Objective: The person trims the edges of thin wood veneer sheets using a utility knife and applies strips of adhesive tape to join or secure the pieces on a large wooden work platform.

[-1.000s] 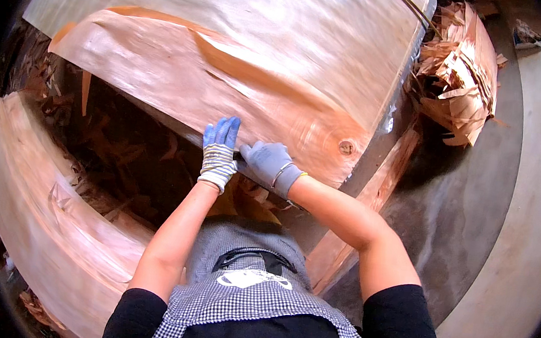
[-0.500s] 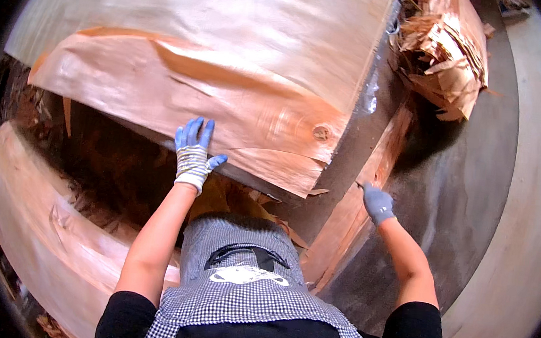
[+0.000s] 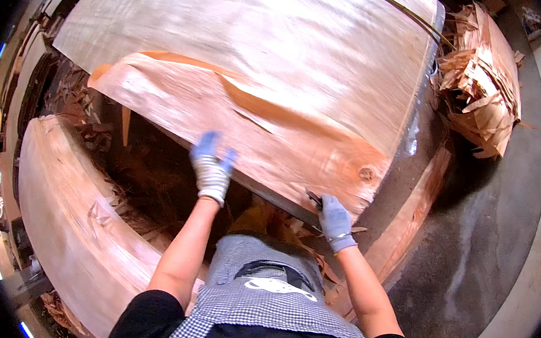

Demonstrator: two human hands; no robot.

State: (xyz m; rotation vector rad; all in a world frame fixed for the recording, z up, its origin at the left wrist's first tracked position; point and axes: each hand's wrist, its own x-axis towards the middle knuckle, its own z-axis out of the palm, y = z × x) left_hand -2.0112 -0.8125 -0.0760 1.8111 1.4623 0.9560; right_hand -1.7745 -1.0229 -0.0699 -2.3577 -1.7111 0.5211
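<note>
A thin reddish wood veneer sheet point(image 3: 274, 131), wavy and lifted along its far side, lies over a broad stack of paler veneer point(image 3: 281, 47). My left hand point(image 3: 211, 173), in a striped glove with blue fingers, is at the sheet's near edge. It is smeared by motion, but the fingers and thumb are apart and hold nothing visible. My right hand point(image 3: 336, 223), in a grey-blue glove, is closed around a small dark knife-like tool point(image 3: 313, 199). The tool's tip points at the sheet's near right corner, by a knot; whether it touches the wood I cannot tell.
A curved stack of pale veneer point(image 3: 80, 217) stands at my left, with scraps in the dark gap between. A bundle of torn veneer point(image 3: 486, 91) lies at the far right. A long veneer strip point(image 3: 408, 213) rests on the grey floor point(image 3: 468, 257).
My right hand has moved left with the tool, from above the long strip to the sheet's near right corner. My left hand remains near the sheet's edge, now blurred. The whole view has shifted.
</note>
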